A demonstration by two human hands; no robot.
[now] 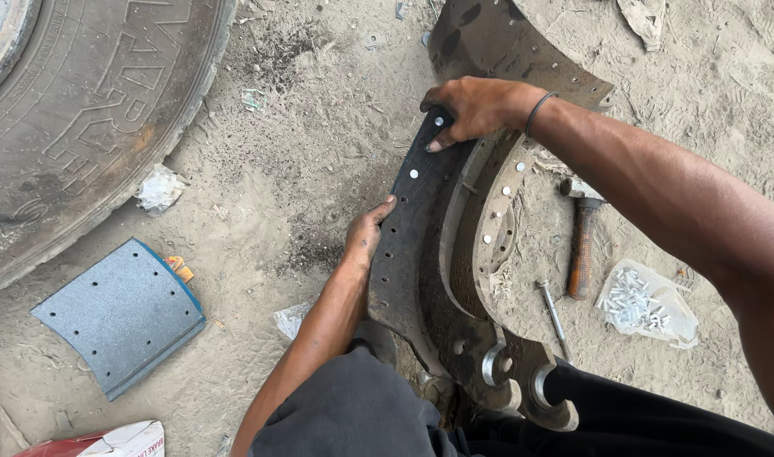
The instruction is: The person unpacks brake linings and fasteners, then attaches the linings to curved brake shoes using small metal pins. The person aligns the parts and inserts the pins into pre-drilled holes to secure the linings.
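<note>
While the brake shoe point(455, 279) stands on its end on the sandy ground point(319, 169), propped between the person's knees, both hands steady the dark lining strip point(412, 211) that lies along its curved outer face. The right hand point(476, 108) is closed over the top of the lining, thumb and fingers pinching it against the shoe's upper edge. The left hand point(366, 237) lies lower on the lining's outer edge, fingers loosely curled and pressing flat rather than clasping. Bright rivet heads point(414, 173) already show in several holes of the lining, so the step in hand looks like seating and aligning the lining on the shoe. The next move, I judge, calls for keeping the holes lined up while one hand lets go to take a tool.

Right of the shoe, well apart from both hands, lie a hammer point(582, 237) with a rusty handle, a thin metal punch point(554, 309) and a clear bag of small rivets point(645, 303). Left of the shoe a spare grey-blue lining point(120, 315) lies flat on the sand, and beyond it a large tyre point(82, 110). Another rusty shoe point(505, 46) lies above the right hand. Nothing blocks the hands, though the right forearm crosses over the hammer's side.
</note>
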